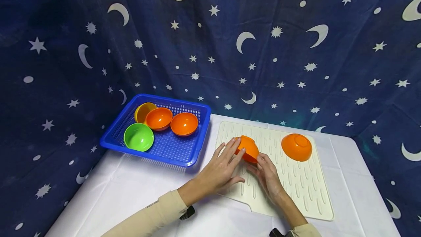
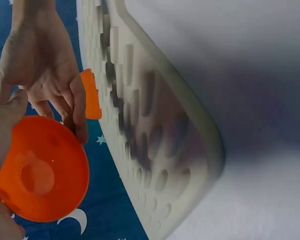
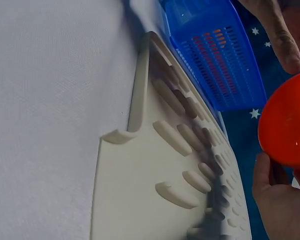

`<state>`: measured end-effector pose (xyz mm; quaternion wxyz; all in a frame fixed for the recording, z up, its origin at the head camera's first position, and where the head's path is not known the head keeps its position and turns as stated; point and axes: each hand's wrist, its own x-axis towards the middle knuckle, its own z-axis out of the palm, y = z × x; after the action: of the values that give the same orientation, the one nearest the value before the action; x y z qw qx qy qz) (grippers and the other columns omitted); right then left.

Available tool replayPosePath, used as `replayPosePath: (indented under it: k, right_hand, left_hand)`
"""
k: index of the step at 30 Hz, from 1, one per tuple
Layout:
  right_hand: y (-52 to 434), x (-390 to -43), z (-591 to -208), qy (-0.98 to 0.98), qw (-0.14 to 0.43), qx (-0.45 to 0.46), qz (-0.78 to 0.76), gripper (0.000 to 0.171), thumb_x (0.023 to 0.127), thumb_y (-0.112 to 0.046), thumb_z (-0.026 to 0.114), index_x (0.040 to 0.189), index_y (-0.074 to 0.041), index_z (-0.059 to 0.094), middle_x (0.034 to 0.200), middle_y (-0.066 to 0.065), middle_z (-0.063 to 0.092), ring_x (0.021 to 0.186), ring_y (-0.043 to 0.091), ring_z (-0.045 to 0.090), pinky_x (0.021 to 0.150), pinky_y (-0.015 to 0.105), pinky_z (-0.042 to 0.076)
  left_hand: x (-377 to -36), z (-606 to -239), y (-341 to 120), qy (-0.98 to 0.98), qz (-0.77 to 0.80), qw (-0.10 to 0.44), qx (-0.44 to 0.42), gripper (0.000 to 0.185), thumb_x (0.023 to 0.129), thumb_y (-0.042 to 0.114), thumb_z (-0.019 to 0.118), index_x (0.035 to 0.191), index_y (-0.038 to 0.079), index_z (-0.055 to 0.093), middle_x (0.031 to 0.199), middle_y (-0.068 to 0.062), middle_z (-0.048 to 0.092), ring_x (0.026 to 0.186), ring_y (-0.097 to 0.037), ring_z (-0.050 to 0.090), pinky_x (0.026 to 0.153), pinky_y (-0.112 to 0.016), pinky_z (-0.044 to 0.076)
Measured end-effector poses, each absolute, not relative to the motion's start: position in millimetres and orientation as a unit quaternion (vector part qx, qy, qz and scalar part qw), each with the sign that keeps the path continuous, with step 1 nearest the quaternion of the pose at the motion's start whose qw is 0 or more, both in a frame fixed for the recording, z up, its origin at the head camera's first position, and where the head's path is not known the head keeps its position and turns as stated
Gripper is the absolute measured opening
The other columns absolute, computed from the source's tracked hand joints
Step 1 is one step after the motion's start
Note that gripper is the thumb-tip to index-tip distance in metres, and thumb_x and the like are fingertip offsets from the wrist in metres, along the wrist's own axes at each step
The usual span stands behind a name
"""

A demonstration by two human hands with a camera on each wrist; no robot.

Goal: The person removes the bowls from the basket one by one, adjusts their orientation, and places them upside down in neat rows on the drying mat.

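Observation:
An orange bowl (image 1: 249, 149) is held tilted above the cream ridged mat (image 1: 312, 193), its underside up and its hollow facing the person. My right hand (image 1: 269, 178) pinches the rim on the right, as the right wrist view also shows with the bowl (image 3: 290, 125). Fairly straight fingers of my left hand (image 1: 217, 171) lie against the bowl's outer left side, with the thumb held apart from it. In the left wrist view, the inside of the bowl (image 2: 65, 175) shows no contents. Another orange bowl (image 1: 296, 147) rests upside down on the mat's far right.
A blue perforated basket (image 1: 164, 153) stands to the left on the white-covered table (image 1: 131, 193). It holds a green bowl (image 1: 139, 137), a yellow bowl (image 1: 141, 112) and two orange bowls (image 1: 184, 124). Behind the table hangs a dark blue curtain (image 1: 223, 90) with moons and stars.

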<state>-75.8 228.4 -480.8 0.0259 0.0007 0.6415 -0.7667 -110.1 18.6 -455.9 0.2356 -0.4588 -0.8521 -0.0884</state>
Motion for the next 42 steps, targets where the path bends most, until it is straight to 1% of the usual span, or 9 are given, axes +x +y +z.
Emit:
replayPosePath:
  k: [2, 10, 16, 21, 26, 29, 33, 36, 42]
  right_hand:
    - [229, -77, -481, 0.641, 0.015, 0.006, -0.768, 0.043, 0.109, -0.024, 0.043, 0.143, 0.002, 0.037, 0.142, 0.014, 0.045, 0.125, 0.022, 0.056, 0.106, 0.042, 0.044]
    - [234, -83, -484, 0.667, -0.013, 0.054, -0.743, 0.053, 0.106, -0.022, 0.053, 0.147, 0.002, 0.031, 0.141, 0.019, 0.044, 0.124, 0.018, 0.056, 0.107, 0.036, 0.041]
    - [240, -89, -486, 0.698, -0.030, 0.083, -0.711, 0.063, 0.100, -0.016, 0.066, 0.149, 0.003, 0.031, 0.143, 0.021, 0.044, 0.119, 0.008, 0.054, 0.099, 0.021, 0.046]
    - [247, -93, -486, 0.696, -0.040, 0.090, -0.712, 0.067, 0.096, -0.010, 0.071, 0.148, 0.003, 0.030, 0.144, 0.020, 0.042, 0.128, 0.017, 0.051, 0.096, 0.018, 0.046]
    - [253, -96, -490, 0.699, -0.053, 0.100, -0.706, 0.073, 0.093, -0.004, 0.074, 0.147, 0.003, 0.026, 0.149, 0.022, 0.038, 0.139, 0.029, 0.042, 0.099, 0.016, 0.043]
    - [257, -97, -492, 0.706, -0.065, 0.097, -0.699, 0.075, 0.091, -0.001, 0.074, 0.147, 0.004, 0.024, 0.152, 0.024, 0.036, 0.142, 0.034, 0.039, 0.103, 0.023, 0.040]
    - [260, -99, -496, 0.753, -0.088, 0.103, -0.644, 0.076, 0.090, -0.007, 0.078, 0.146, 0.005, 0.028, 0.151, 0.025, 0.034, 0.144, 0.040, 0.033, 0.114, 0.045, 0.032]
    - [263, -100, -500, 0.794, -0.100, 0.113, -0.589, 0.079, 0.088, -0.015, 0.081, 0.145, 0.005, 0.030, 0.149, 0.025, 0.034, 0.142, 0.044, 0.031, 0.116, 0.059, 0.024]
    - [267, -104, -500, 0.814, -0.101, 0.123, -0.559, 0.082, 0.089, -0.015, 0.080, 0.148, 0.004, 0.027, 0.150, 0.025, 0.032, 0.137, 0.044, 0.035, 0.114, 0.059, 0.027]
  left_hand:
    - [-109, -457, 23, -0.859, -0.111, 0.213, -0.451, 0.092, 0.090, 0.057, 0.070, 0.153, -0.003, 0.039, 0.164, -0.027, 0.015, 0.152, -0.039, 0.012, 0.120, -0.054, 0.015]
    - [-110, -463, 34, -0.864, -0.201, 0.164, -0.431, 0.095, 0.092, 0.045, 0.073, 0.156, -0.008, 0.027, 0.164, -0.031, 0.009, 0.152, -0.039, 0.007, 0.118, -0.060, 0.016]
    - [-113, -467, 41, -0.882, -0.187, 0.134, -0.412, 0.097, 0.094, 0.044, 0.071, 0.156, -0.011, 0.020, 0.163, -0.031, 0.010, 0.152, -0.039, 0.011, 0.117, -0.062, 0.014]
    - [-119, -467, 50, -0.894, -0.148, 0.127, -0.403, 0.096, 0.094, 0.043, 0.070, 0.157, -0.010, 0.019, 0.164, -0.028, 0.011, 0.152, -0.037, 0.012, 0.117, -0.063, 0.016]
    - [-125, -468, 60, -0.901, -0.140, 0.127, -0.390, 0.090, 0.091, 0.040, 0.073, 0.155, -0.006, 0.031, 0.164, -0.023, 0.022, 0.148, -0.036, 0.024, 0.112, -0.052, 0.028]
    - [-128, -470, 65, -0.905, -0.161, 0.109, -0.378, 0.084, 0.091, 0.039, 0.073, 0.153, -0.003, 0.037, 0.162, -0.019, 0.028, 0.140, -0.032, 0.033, 0.103, -0.046, 0.032]
    - [-131, -471, 69, -0.900, -0.230, 0.060, -0.365, 0.081, 0.092, 0.035, 0.073, 0.155, -0.001, 0.036, 0.163, -0.016, 0.027, 0.135, -0.028, 0.037, 0.100, -0.041, 0.032]
    - [-134, -474, 72, -0.894, -0.269, 0.034, -0.357, 0.080, 0.093, 0.033, 0.072, 0.156, 0.000, 0.034, 0.165, -0.015, 0.022, 0.138, -0.026, 0.036, 0.100, -0.039, 0.032]
    - [-137, -482, 85, -0.890, -0.313, 0.006, -0.331, 0.079, 0.093, 0.030, 0.069, 0.157, 0.000, 0.033, 0.167, -0.012, 0.019, 0.142, -0.023, 0.033, 0.101, -0.038, 0.034]
